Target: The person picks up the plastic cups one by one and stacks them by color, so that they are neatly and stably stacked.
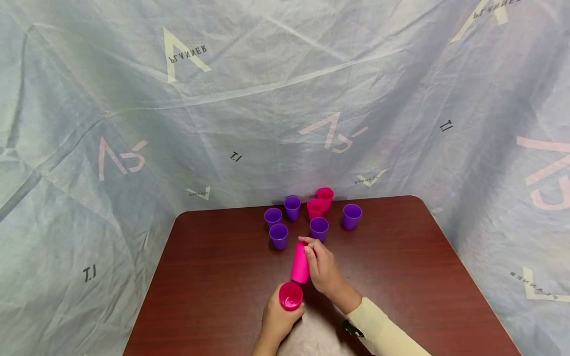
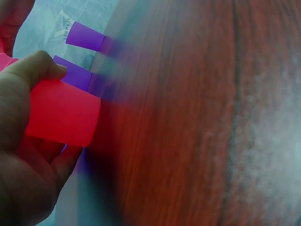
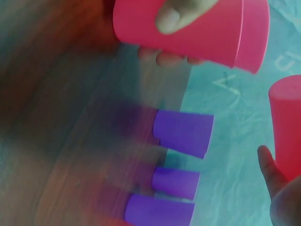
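Observation:
My left hand (image 1: 277, 319) grips a pink cup (image 1: 291, 296), thumb and fingers round its side. The cup stands upright with its opening up, held over the near part of the table. A second rim edge shows near its top in the right wrist view, like one cup nested in another (image 3: 202, 33). My right hand (image 1: 326, 269) holds another pink cup (image 1: 300, 265) by its side, just beyond the left one. That cup is tipped over; its opening is not visible. The two held items look close but apart.
Several purple cups (image 1: 279, 236) stand upright toward the back of the brown table (image 1: 213, 277). Two pink cups (image 1: 325, 198) stand close together among them. One purple cup (image 1: 352, 216) is off to the right. A grey printed cloth (image 1: 276, 99) hangs behind the table.

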`<state>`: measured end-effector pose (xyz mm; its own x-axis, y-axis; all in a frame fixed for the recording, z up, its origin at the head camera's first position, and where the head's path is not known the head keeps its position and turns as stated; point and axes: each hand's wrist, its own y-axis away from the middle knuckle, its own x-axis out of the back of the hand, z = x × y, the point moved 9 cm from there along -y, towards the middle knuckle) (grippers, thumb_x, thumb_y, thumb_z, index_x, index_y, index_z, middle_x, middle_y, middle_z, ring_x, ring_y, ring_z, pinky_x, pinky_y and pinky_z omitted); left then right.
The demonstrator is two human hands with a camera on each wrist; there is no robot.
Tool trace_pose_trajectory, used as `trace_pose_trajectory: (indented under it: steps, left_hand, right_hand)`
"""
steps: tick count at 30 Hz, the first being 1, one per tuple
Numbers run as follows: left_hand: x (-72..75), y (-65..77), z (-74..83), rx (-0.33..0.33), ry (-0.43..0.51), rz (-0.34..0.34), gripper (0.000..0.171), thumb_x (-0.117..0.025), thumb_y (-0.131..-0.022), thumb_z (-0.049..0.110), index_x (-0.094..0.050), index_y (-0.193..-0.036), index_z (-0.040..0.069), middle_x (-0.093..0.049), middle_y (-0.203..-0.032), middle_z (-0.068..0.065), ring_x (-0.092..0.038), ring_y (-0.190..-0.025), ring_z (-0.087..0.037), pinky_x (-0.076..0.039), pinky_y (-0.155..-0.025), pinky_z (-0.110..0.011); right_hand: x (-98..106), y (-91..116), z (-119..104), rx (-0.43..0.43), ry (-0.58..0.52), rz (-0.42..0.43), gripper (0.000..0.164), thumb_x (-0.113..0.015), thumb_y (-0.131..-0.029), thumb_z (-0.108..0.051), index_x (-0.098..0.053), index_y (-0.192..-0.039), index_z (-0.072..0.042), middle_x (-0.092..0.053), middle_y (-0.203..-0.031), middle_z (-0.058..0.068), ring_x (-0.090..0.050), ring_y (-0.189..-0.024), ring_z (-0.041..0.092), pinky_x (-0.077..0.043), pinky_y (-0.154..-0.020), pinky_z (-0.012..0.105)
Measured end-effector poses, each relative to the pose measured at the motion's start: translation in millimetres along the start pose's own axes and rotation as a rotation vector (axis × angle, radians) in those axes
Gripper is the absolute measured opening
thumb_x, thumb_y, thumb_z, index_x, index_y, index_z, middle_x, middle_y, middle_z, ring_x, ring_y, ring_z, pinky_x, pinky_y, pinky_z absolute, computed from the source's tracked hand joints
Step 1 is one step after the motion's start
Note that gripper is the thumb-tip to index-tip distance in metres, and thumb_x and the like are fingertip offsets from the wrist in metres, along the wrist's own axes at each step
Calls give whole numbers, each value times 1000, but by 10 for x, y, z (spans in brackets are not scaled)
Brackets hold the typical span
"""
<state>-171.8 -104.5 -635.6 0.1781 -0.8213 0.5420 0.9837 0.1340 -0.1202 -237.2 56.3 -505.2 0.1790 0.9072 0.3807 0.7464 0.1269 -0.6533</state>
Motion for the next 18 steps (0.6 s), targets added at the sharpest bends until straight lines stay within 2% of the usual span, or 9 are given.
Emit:
trace_pose_trajectory:
  steps: [5, 10, 18]
  left_hand:
    - [-15, -10, 5, 11, 4, -22, 61, -93, -68, 25, -67, -123, 22, -76, -101, 8, -71, -91, -9, -58, -78, -33]
    - [-21, -17, -7, -3, 0, -25, 56, -93, -68, 26, -66, -117, 22, -74, -95, 9, -67, -84, -7, -56, -73, -33]
    - [-24, -37, -2, -25, -31, -16, 50, -92, -67, 25, -65, -109, 20, -71, -86, 7, -63, -76, -6, -52, -66, -32]
  right_hand:
    - [-73, 77, -112, 59, -31, -31, 16, -56, -102, 5, -61, -94, -9, -74, -123, 12, -72, -113, 28, -50, -102, 15]
    - [-153, 160, -224, 139, -70, -55, 20, -58, -98, 8, -57, -88, -10, -72, -126, 15, -68, -117, 29, -50, -103, 23]
    - [-239, 305, -338, 243, -143, -72, 12, -64, -96, 3, -57, -99, -6, -67, -125, 16, -65, -113, 28, -51, -103, 25]
